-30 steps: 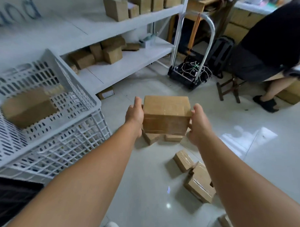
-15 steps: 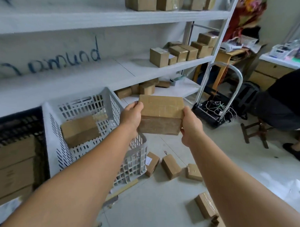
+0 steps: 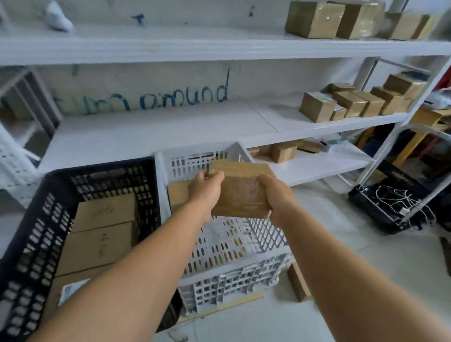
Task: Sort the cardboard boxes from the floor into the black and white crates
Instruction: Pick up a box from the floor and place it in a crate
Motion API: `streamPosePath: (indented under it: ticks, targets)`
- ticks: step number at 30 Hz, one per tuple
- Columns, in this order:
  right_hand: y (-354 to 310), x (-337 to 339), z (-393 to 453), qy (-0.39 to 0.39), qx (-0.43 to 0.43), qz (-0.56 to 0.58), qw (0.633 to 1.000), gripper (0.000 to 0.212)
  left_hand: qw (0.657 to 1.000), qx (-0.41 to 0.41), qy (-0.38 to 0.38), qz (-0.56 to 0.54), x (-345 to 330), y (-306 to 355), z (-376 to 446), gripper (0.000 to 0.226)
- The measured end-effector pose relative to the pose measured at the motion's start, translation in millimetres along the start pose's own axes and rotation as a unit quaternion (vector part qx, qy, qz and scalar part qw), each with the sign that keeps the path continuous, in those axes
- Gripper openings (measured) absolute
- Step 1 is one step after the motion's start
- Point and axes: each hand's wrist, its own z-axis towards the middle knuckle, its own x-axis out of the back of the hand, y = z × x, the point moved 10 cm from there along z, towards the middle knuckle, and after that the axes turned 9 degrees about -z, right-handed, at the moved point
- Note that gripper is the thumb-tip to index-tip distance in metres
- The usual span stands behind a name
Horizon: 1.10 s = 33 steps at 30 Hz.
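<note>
I hold a brown cardboard box (image 3: 240,190) between both hands above the open white crate (image 3: 265,236). My left hand (image 3: 206,189) grips its left side and my right hand (image 3: 277,195) grips its right side. Inside the white crate another cardboard box (image 3: 177,194) lies at the back left, partly hidden by my left hand. The black crate (image 3: 38,228) stands directly left of the white one and holds several larger cardboard boxes (image 3: 99,233). One more box (image 3: 298,282) lies on the floor against the white crate's right side.
White shelving (image 3: 170,123) runs behind both crates, with several cardboard boxes (image 3: 349,103) on its right end and upper shelf. A black hand trolley (image 3: 394,205) with wires stands at the right. A wooden strip (image 3: 222,307) lies on the floor before the white crate.
I have lifted the box from the floor pile and swung it left until it is over the white crate. The view turned left, bringing the black crate into sight.
</note>
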Motion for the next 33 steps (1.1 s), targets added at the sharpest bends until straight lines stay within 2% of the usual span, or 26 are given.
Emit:
streamPosePath:
  ticks: [2, 5, 7, 8, 11, 16, 20, 24, 33]
  targets:
    - [6, -17, 7, -0.009, -0.007, -0.019, 1.000, 0.051, 0.999, 0.013, 0.032, 0.003, 18, -9, 6, 0.048]
    - [19, -36, 26, -0.010, -0.011, -0.057, 0.998, 0.076, 0.998, 0.040, 0.049, 0.019, 34, -26, 17, 0.043]
    - [25, -47, 36, -0.016, -0.017, -0.082, 0.996, 0.082, 0.997, 0.046, 0.047, 0.050, 39, -37, 24, 0.042]
    - [28, -52, 42, -0.019, -0.022, -0.099, 0.995, 0.075, 0.995, 0.049, 0.055, 0.068, 42, -42, 30, 0.045]
    - [44, -67, 66, -0.046, -0.042, -0.139, 0.988, 0.036, 0.987, 0.062, 0.089, 0.115, 49, -56, 45, 0.050]
    - [73, -87, 101, -0.093, -0.094, -0.178, 0.975, 0.012, 0.979, 0.108, 0.116, 0.127, 49, -93, 69, 0.059]
    - [99, -101, 137, -0.117, -0.121, -0.216, 0.962, 0.023, 0.964, 0.145, 0.129, 0.182, 49, -121, 92, 0.061]
    - [121, -113, 169, -0.126, -0.141, -0.239, 0.952, 0.040, 0.952, 0.165, 0.113, 0.234, 43, -144, 114, 0.075]
    - [148, -148, 215, -0.167, -0.161, -0.248, 0.941, 0.056, 0.926, 0.201, 0.114, 0.299, 42, -177, 152, 0.084]
